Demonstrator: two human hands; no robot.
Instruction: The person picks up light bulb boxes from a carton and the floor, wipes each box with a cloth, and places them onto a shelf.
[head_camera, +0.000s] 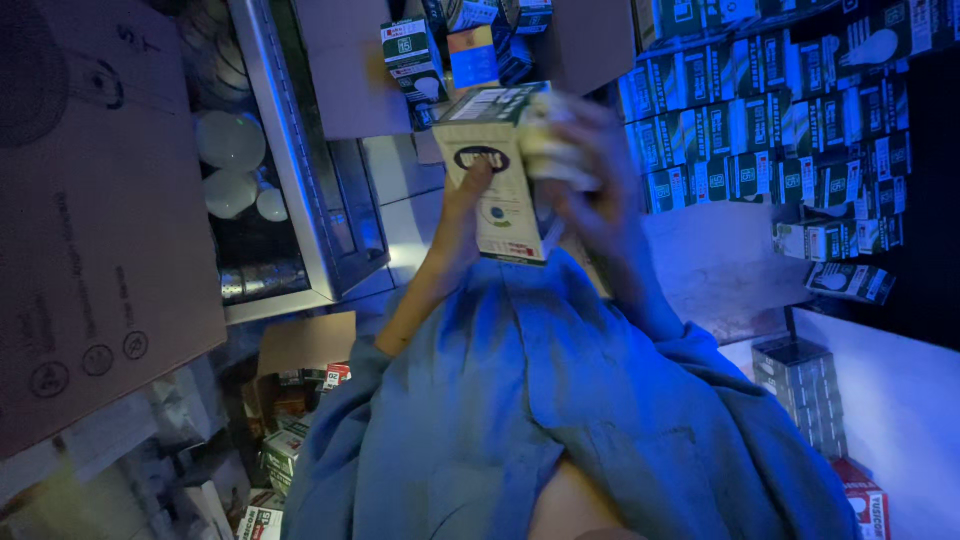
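Box (497, 170) is small, made of card, cream and green, and it sits up in the air in front of the person, over a blue cloth (560, 420) that covers the lap. Its long side runs up and down, and it leans a little, with the top end farther away. Left hand (462, 215) comes up from below and holds the box on its left side, with the thumb pressed flat on the front, close to a dark oval mark. Right hand (585, 175) is at the top right corner of the box. It is blurry, so I cannot tell if its fingers grip the top flap or only touch it. Something pale shows by those fingers, but it is too blurry to name. The box lies between the two hands, and both hands touch it, the left one low and the right one high. Behind the box, more boxes (760, 130) of the same kind stand in neat rows on the right. A short grey stack (805, 390) stands on a white table (900, 420) close by. On the left, round white bulbs (232, 165) lie in a metal case (300, 200). A big brown carton (90, 220) leans at the far left, and small boxes lie on the floor (290, 450) below it.
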